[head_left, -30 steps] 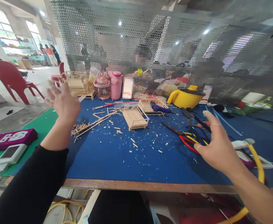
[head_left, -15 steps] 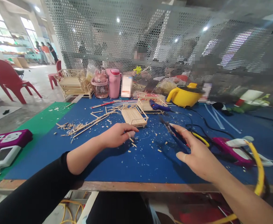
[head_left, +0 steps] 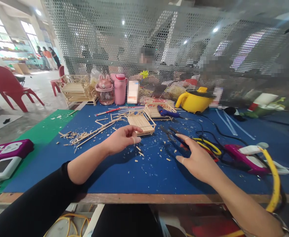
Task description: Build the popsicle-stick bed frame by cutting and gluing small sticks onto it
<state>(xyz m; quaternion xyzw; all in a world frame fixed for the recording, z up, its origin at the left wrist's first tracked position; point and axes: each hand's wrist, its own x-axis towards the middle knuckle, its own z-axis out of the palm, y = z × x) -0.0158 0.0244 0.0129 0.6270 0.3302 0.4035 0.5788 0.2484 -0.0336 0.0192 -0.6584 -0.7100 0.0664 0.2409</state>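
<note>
My left hand [head_left: 123, 140] is just in front of a small wooden-stick frame [head_left: 140, 119] with a slatted bed and low rails. Its fingers are loosely bent, and a gap shows between index finger and thumb. I cannot tell whether the fingertips touch the frame. To the right, my right hand [head_left: 197, 158] has dark-handled cutting pliers [head_left: 170, 134] between fingers and thumb, jaws pointing left and away from me. A second stick frame [head_left: 156, 111] stands behind the first, with a blue glue gun [head_left: 167, 112] lying against it.
Loose sticks [head_left: 92, 134] and offcuts litter the blue mat [head_left: 114, 179]. A yellow pot [head_left: 196, 101], pink bottle [head_left: 120, 90] and phone [head_left: 133, 92] stand along the perforated screen [head_left: 105, 39]. Black cables [head_left: 208, 122] and a purple device [head_left: 243, 159] lie at right.
My left hand has moved slightly away from me, closer to the front stick frame, its index finger more bent. My right hand and the pliers have shifted left.
</note>
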